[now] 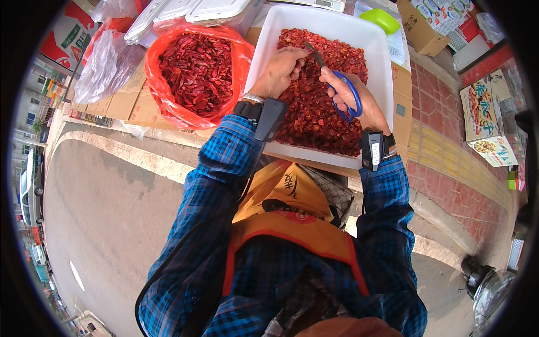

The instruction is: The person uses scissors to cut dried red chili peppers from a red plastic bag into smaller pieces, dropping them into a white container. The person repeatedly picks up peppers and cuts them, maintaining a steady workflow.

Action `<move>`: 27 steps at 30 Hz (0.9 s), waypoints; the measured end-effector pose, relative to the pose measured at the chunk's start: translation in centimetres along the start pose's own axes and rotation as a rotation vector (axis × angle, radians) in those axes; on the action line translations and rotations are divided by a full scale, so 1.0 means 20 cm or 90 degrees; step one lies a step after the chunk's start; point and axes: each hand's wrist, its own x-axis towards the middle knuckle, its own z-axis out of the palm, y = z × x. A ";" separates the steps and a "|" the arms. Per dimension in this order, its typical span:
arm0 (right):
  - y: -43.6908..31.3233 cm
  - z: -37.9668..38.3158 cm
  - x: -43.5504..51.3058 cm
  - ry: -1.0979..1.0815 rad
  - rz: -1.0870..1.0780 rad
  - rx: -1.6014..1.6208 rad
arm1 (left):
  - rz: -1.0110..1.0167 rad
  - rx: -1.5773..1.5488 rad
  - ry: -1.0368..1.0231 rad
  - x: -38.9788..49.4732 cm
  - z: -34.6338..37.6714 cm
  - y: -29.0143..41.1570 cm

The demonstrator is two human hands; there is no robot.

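Note:
My right hand (347, 94) grips a pair of scissors (358, 101) with blue loop handles. Their dark metal blades point up and left over a white plastic tub (263, 67). Close to the blade tips is my left hand (284, 69), its fingers curled and thumb and forefinger brought together; whether something small is pinched there I cannot tell. Cut pieces of dried red chili (324, 126) cover the tub's floor beneath both hands. Left of the tub, whole dried red chilies (196, 71) fill an open red plastic bag (158, 92).
Flattened cardboard (130, 101) lies under the bag and tub. White-lidded containers (219, 10) stand behind the bag, beside a clear plastic bag (103, 63). A green plastic scoop or bowl (381, 22) rests at the tub's far right corner. Printed cartons (484, 113) sit on the right pavement.

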 end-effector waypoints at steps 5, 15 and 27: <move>0.00 0.02 -0.01 0.038 -0.042 0.017 | -0.004 0.030 0.050 0.00 -0.01 -0.02; 0.00 0.03 0.00 0.010 -0.047 0.014 | 0.042 -0.064 0.027 0.02 -0.02 -0.04; -0.03 0.02 -0.02 -0.037 -0.015 -0.035 | 0.052 -0.001 0.053 0.01 -0.02 -0.03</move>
